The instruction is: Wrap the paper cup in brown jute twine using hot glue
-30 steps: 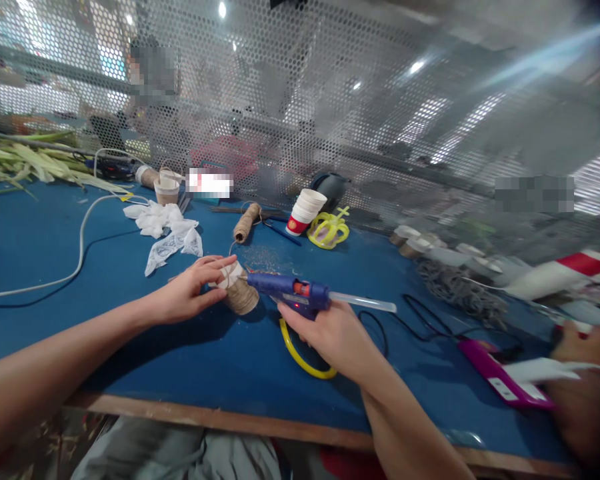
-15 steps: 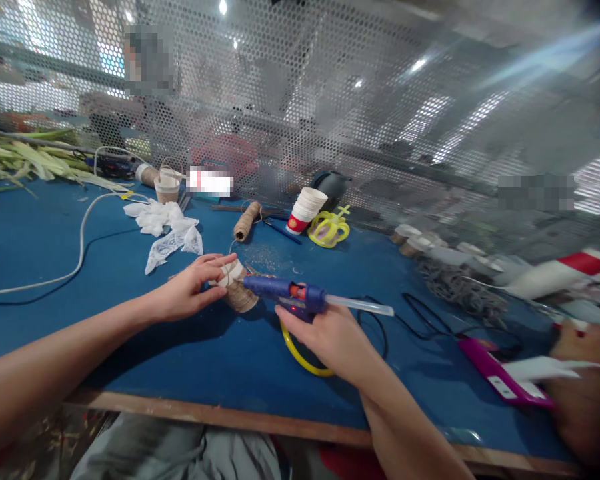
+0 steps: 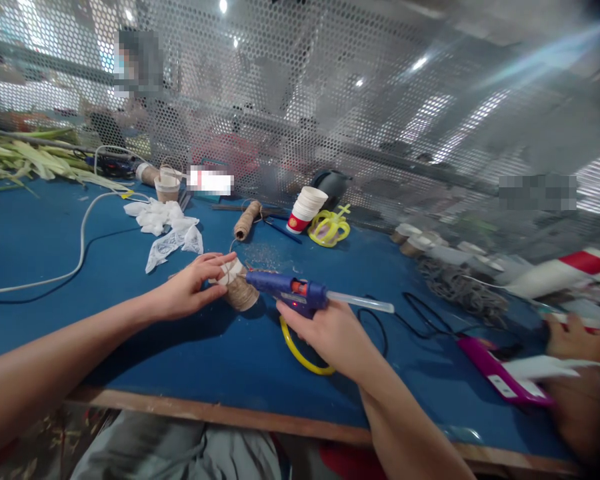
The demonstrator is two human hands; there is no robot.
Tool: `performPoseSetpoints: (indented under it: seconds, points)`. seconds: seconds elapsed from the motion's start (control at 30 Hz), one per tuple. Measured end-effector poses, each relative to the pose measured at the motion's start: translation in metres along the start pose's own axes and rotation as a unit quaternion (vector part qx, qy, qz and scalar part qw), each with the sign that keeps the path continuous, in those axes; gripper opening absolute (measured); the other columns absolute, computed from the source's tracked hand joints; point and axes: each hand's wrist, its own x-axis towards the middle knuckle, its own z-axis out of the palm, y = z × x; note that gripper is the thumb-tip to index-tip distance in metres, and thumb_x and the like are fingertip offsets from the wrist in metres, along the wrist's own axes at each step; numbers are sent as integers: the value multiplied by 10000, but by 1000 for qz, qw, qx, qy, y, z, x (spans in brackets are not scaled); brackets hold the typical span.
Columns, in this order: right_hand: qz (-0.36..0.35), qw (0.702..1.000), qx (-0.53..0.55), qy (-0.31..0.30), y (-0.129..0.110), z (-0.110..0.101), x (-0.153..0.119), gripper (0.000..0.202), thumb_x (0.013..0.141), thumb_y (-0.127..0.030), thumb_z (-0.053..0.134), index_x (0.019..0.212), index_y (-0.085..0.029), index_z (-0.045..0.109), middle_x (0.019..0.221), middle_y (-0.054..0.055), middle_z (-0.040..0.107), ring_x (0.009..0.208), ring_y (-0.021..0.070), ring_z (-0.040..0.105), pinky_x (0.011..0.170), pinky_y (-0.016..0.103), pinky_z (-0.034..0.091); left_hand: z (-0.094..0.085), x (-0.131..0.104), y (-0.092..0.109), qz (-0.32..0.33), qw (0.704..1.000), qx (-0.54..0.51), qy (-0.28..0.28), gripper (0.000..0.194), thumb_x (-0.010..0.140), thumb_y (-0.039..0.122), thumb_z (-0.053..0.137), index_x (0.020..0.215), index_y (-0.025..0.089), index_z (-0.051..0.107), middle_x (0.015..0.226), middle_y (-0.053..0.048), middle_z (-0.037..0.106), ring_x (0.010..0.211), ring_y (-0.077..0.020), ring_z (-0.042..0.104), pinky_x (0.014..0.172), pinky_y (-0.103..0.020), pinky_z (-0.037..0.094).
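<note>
Blue glue gun (image 3: 293, 292) lies nearly horizontal, long axis left-right, nozzle pointing left at the twine-wrapped cup (image 3: 239, 288), clear glue stick jutting right from its rear. Right hand (image 3: 330, 333) is clamped on the gun's grip, which it hides. Left hand (image 3: 187, 290) is closed on the cup, fingers covering its left side; the cup lies tipped on the blue worktop (image 3: 50, 313). Nozzle tip touching or just short of the cup: cannot tell. Cup sits between both hands; yellow ring (image 3: 300, 353) partly hidden under the right hand.
</note>
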Motion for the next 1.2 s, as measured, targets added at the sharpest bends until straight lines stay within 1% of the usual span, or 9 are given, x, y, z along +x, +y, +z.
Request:
performPoseSetpoints:
  seconds: [0.1, 0.3, 0.4, 0.53, 0.63, 0.77, 0.9, 1.03, 1.2]
  points:
    - [-14, 1000, -8, 9, -5, 0, -1, 208, 812, -235, 471, 709, -171, 640, 650, 60, 656, 606, 188, 610, 590, 286, 466, 0, 0, 0, -1, 1000, 0, -1, 156, 836, 249, 425, 705, 181, 476, 1416, -126, 377, 1289, -260, 319, 1049, -491, 265]
    - [23, 998, 54, 6, -15, -1, 1, 151, 787, -210, 490, 696, -198, 609, 685, 43, 665, 627, 186, 615, 599, 281, 472, 0, 0, 1, 9, 1000, 8, -4, 179, 850, 250, 405, 699, 183, 473, 1404, -116, 399, 1308, -247, 301, 1053, -487, 259]
    - [41, 997, 67, 10, -10, 2, 0, 169, 792, -240, 485, 676, -191, 598, 672, 44, 664, 628, 188, 617, 609, 291, 478, 0, 0, 0, 7, 1000, 6, -4, 182, 847, 259, 413, 691, 185, 469, 1411, -112, 389, 1301, -253, 308, 1054, -488, 255]
    - [58, 994, 86, 17, -1, 3, 0, 148, 769, -247, 511, 713, -170, 624, 652, 49, 659, 627, 197, 618, 598, 298, 480, -1, 0, 0, 3, 1000, 4, -4, 183, 846, 278, 420, 706, 178, 482, 1422, -123, 368, 1282, -263, 327, 1052, -482, 265]
    - [83, 989, 118, 21, 1, -1, 3, 185, 786, -256, 495, 648, -188, 597, 578, 16, 631, 578, 170, 599, 548, 268, 468, -1, -1, 0, 7, 1000, 2, -5, 187, 850, 288, 420, 716, 177, 489, 1417, -129, 373, 1282, -264, 329, 1047, -490, 271]
    - [111, 981, 157, 9, 0, -5, 7, 265, 777, -265, 500, 517, -212, 499, 416, -23, 526, 507, 157, 562, 499, 254, 442, 0, -1, 0, 10, 1000, 0, -5, 197, 850, 304, 423, 710, 179, 485, 1417, -129, 374, 1279, -261, 336, 1043, -486, 282]
    - [128, 977, 170, 4, 2, -3, 9, 312, 765, -266, 513, 466, -221, 439, 375, -33, 486, 461, 145, 526, 488, 254, 424, -1, -1, 0, 9, 1000, -4, -7, 178, 848, 289, 425, 716, 181, 478, 1419, -129, 371, 1279, -252, 336, 1040, -467, 292]
    - [143, 974, 178, -6, 2, -2, 7, 305, 766, -271, 512, 472, -217, 450, 374, -37, 472, 458, 142, 514, 506, 259, 419, -1, -1, 1, 8, 1000, -1, -9, 165, 848, 276, 421, 725, 178, 472, 1421, -139, 363, 1287, -254, 322, 1044, -472, 281]
    - [160, 971, 179, -16, -3, -6, 4, 256, 771, -292, 506, 532, -202, 524, 424, -19, 510, 508, 159, 535, 527, 272, 424, -1, -1, 2, 3, 1000, 2, -11, 167, 843, 276, 423, 713, 179, 464, 1420, -135, 365, 1281, -256, 328, 1043, -475, 281]
